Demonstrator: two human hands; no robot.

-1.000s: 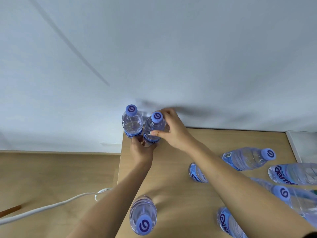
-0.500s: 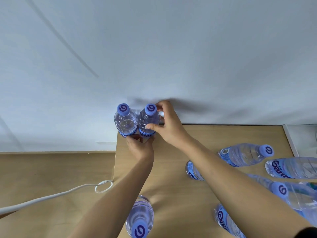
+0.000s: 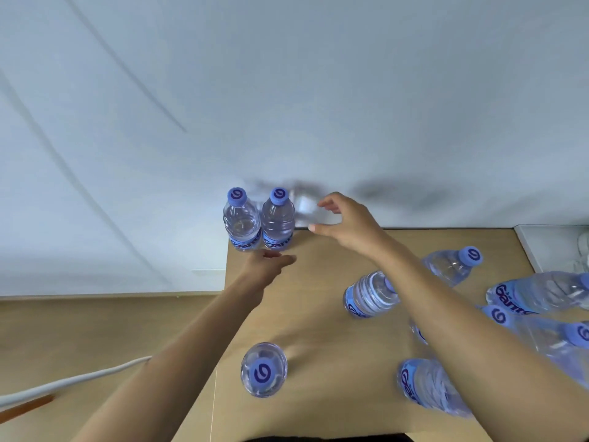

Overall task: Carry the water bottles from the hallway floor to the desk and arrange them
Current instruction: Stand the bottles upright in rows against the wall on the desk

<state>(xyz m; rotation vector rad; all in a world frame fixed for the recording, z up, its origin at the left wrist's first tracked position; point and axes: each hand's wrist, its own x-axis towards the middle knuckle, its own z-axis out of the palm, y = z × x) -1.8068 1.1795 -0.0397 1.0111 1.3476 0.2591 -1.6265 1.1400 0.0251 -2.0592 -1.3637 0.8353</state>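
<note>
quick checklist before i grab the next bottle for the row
1. Left hand free: ok, fingers relaxed, holding nothing.
2. Right hand free: ok, open in the air beside the row, off the bottles.
3. Row stable: ok, corner bottle and second bottle stand upright side by side at the desk's back left corner.
4. Next slot free: ok, bare desk to the right of the second bottle along the wall.
5. Next bottle reachable: ok, near bottle stands upright and alone close to the left arm.
6. Other bottles settled: cannot tell, the lying bottle is partly hidden by the right arm.
</note>
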